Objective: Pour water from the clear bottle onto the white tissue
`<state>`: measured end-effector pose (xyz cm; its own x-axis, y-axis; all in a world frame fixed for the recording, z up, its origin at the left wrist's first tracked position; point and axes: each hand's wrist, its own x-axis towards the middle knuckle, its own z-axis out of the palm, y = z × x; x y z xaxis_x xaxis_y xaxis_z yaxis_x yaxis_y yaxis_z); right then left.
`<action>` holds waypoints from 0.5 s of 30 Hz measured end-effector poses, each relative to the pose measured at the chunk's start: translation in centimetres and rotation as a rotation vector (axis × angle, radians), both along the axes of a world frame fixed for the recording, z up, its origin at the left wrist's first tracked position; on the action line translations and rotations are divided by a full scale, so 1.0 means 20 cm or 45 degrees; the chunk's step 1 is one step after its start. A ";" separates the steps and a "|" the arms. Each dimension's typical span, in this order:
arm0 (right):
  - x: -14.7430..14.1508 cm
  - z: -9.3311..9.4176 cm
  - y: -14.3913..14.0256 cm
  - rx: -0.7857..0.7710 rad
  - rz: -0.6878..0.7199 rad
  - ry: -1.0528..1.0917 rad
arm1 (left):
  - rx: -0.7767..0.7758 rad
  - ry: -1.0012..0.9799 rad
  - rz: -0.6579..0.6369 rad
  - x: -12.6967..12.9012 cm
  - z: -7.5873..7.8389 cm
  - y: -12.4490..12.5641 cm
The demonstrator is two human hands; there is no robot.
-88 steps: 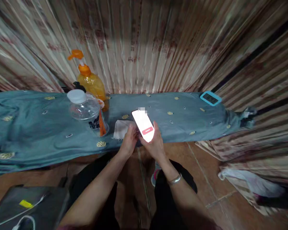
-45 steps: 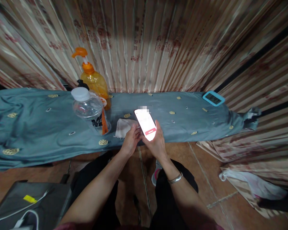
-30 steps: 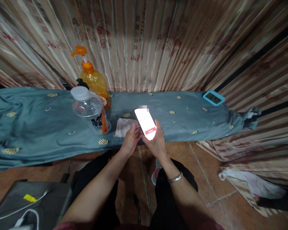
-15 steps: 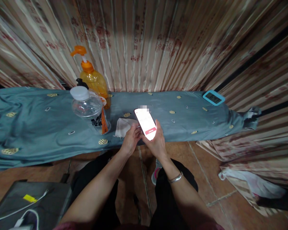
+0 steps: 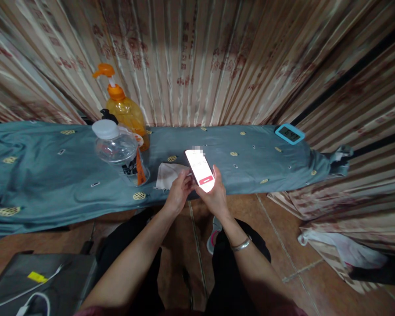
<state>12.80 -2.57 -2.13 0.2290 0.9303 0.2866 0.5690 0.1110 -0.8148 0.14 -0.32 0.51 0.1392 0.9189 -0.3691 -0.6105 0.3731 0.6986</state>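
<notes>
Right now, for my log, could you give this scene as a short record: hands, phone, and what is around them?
Left hand: at the phone's left edge, contact unclear
Right hand: gripping the phone
Screen: lit, red button near lower end
Beside left hand: pale cloth
Further left: clear white-lidded jar, orange-topped pump bottle behind it
Far right: blue-framed clock
Surface: teal patterned cover

Can't read the tiny writing on the phone [image 5: 200, 171] or its blurred top. Can't see most fingers of the right hand [image 5: 217, 195] beneath it, part of the pump bottle [image 5: 129, 115] behind the clear jar [image 5: 116, 150], or the white cable [image 5: 38, 293] past the bottom edge.
</notes>
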 end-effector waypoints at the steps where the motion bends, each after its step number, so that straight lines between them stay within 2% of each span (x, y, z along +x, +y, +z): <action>1: 0.01 -0.01 0.00 -0.012 -0.011 0.040 | 0.003 0.009 -0.002 0.00 0.00 0.00; 4: 0.07 -0.05 0.03 -0.027 -0.043 0.176 | 0.022 0.015 -0.019 0.00 -0.01 0.01; 7: 0.20 -0.06 0.09 -0.034 -0.128 0.266 | 0.041 0.013 -0.062 -0.01 -0.02 0.02; 11: 0.51 -0.04 0.22 -0.072 -0.357 0.196 | 0.072 0.020 -0.101 -0.03 -0.02 0.04; 15: 0.90 -0.01 0.32 -0.190 -0.600 -0.029 | 0.103 0.019 -0.105 -0.05 -0.04 0.06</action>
